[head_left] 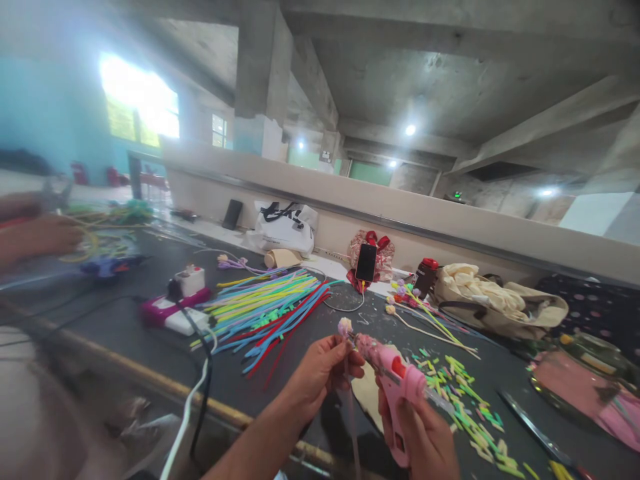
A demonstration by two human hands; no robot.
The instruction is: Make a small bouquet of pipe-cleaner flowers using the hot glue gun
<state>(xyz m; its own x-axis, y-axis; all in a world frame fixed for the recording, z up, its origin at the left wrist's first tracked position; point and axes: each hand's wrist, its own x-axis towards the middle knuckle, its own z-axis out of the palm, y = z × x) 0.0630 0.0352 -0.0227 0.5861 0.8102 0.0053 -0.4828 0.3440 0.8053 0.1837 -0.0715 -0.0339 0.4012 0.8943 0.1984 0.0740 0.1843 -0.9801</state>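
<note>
In the head view, my left hand (327, 370) pinches a thin stem topped by a small pale flower (345, 326) of purple and cream. My right hand (425, 427) is wrapped round the handle of a pink glue gun (393, 373). The gun's nozzle points left and is at the flower, just under its head; whether they touch is unclear. A pale flat piece (369, 393) lies on the dark table behind the hands. Short green and yellow cut pieces (467, 393) are scattered right of the gun.
Colored stems (270, 307) lie beyond my left hand, beside a power strip (175, 312) with cables. Farther back are a phone (366, 263), finished flowers (400, 300) and a cloth bag (500, 300). Scissors (535, 423) lie right. Another person's hands (45, 233) work at far left.
</note>
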